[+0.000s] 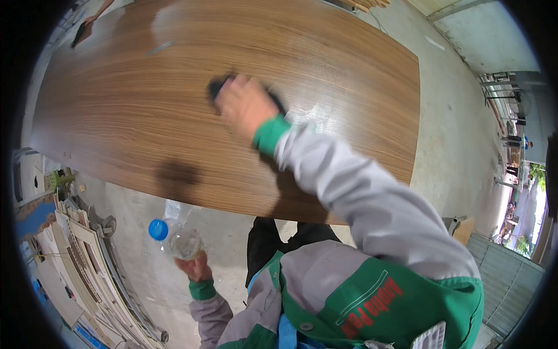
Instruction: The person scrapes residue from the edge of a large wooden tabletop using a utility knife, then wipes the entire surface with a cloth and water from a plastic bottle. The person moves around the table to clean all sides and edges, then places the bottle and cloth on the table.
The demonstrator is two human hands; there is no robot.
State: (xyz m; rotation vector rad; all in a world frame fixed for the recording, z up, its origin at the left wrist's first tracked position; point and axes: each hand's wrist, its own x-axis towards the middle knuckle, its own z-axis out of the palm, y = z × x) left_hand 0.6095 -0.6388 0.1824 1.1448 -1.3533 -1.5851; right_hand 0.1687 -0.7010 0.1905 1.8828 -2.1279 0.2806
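My right hand (247,107), blurred by motion, presses a black wiping pad (215,88) flat on a large brown wood-grain panel (349,75). The pad sticks out on both sides of my fingers; whether it is a folded cloth or a block cannot be told. Off the panel's near edge, to the left, my left hand (196,267) is closed around a clear plastic bottle (186,244) with a blue cap (158,230). The bottle is tilted, cap up and to the left. A wet-looking shiny patch (314,116) lies on the panel right of the pad.
At the far left corner, another person's hand (88,22) holds a dark object (78,35) on the panel. A thin pale strip (160,49) lies on the panel. Boards (87,256) are stacked at lower left. Concrete floor (447,116) runs along the right side.
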